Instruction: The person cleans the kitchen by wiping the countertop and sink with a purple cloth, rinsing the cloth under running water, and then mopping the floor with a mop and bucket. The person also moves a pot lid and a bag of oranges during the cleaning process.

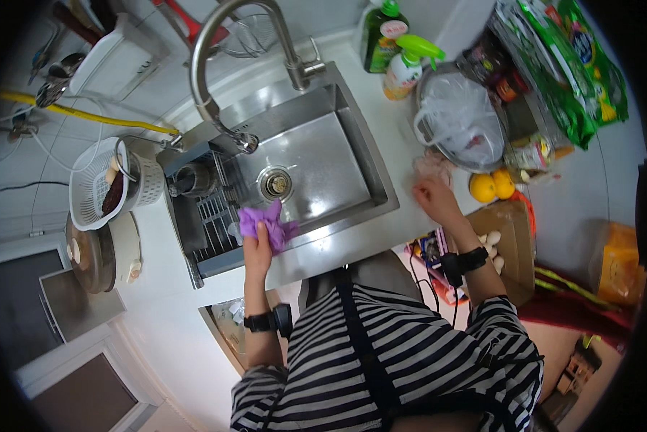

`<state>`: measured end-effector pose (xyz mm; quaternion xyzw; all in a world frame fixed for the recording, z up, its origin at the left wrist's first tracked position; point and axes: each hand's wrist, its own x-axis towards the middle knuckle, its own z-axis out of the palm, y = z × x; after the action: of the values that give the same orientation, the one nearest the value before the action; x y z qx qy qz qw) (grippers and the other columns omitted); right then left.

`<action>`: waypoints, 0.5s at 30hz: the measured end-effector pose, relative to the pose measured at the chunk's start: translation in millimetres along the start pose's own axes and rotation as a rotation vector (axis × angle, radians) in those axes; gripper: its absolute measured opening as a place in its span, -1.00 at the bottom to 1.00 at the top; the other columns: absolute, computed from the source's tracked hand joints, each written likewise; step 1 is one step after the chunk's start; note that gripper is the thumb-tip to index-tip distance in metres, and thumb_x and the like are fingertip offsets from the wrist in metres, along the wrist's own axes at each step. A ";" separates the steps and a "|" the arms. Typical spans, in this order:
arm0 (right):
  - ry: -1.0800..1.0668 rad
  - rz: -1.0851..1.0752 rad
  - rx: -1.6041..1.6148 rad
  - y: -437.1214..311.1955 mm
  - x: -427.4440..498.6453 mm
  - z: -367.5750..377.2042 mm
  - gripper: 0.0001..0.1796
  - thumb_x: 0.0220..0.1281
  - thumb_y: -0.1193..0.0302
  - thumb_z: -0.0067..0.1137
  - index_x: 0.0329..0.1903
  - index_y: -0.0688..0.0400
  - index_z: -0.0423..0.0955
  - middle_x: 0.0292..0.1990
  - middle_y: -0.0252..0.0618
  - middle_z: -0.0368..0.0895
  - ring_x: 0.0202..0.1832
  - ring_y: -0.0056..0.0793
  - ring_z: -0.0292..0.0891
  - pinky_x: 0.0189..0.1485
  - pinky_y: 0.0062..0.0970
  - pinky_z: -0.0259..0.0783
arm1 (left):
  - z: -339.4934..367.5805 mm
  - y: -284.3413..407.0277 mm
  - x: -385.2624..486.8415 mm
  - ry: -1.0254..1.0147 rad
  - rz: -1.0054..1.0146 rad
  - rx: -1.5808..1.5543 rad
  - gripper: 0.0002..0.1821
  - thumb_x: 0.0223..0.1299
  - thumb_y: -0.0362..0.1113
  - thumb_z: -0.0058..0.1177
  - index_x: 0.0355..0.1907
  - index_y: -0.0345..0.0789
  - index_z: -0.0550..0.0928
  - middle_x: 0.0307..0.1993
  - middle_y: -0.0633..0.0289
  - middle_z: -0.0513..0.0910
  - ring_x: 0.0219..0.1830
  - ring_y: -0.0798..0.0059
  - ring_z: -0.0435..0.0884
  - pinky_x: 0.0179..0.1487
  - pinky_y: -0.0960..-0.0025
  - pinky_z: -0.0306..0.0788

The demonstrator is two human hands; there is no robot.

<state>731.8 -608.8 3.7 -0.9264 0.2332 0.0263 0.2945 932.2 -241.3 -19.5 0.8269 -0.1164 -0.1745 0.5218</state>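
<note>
My left hand (257, 245) grips a crumpled purple cloth (267, 224) over the front rim of the stainless steel sink (323, 162), beside the drying rack. On the counter to the right of the basin, my right hand (434, 197) has its fingers curled beside a crumpled, pinkish, see-through piece of material (434, 164). Whether those fingers pinch it cannot be made out. The sink's drain (275, 184) has a strainer with some light bits in it. Above the basin's left part hangs the head of the arched faucet (246, 143).
A rack (215, 213) holding a dark glass vessel (194, 180) fills the sink's left side. White baskets (96, 183) stand further left. At right are a spray bottle (404, 75), a bowl with a plastic bag (461, 119), orange fruits (484, 187) and a cardboard box (518, 237).
</note>
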 end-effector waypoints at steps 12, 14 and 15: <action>0.307 0.323 0.355 16.9 -48.5 110.3 -0.41 -0.02 0.51 0.11 0.16 0.20 0.24 -0.01 -0.03 0.44 -0.04 -0.17 0.43 -0.07 -0.37 0.40 | -30.9 3.2 41.0 -0.180 0.041 -0.013 -0.53 0.32 -0.06 -0.16 0.05 -0.43 0.43 -0.14 0.09 0.58 -0.08 0.42 0.50 0.03 0.41 0.32; -0.018 0.229 0.289 -25.5 -55.6 139.8 -0.40 -0.06 0.47 0.16 0.13 0.23 0.27 -0.02 -0.04 0.45 -0.03 -0.17 0.44 -0.08 -0.36 0.42 | -43.9 -8.1 31.0 -0.127 0.044 -0.040 -0.54 0.32 -0.09 -0.15 0.06 -0.45 0.42 -0.12 0.10 0.57 -0.06 0.42 0.49 0.04 0.42 0.31; -0.154 0.120 0.349 -50.5 -56.1 157.7 -0.42 -0.09 0.45 0.19 0.10 0.20 0.31 -0.06 -0.05 0.48 -0.06 -0.18 0.46 -0.11 -0.37 0.44 | -50.6 -14.7 26.1 -0.097 0.043 -0.043 -0.54 0.32 -0.10 -0.15 0.06 -0.45 0.41 -0.11 0.10 0.56 -0.06 0.43 0.49 0.05 0.42 0.31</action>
<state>718.5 -461.2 -89.1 -0.8410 0.2660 0.0738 0.4653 976.8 -203.1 -17.2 0.8035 -0.1555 -0.2055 0.5367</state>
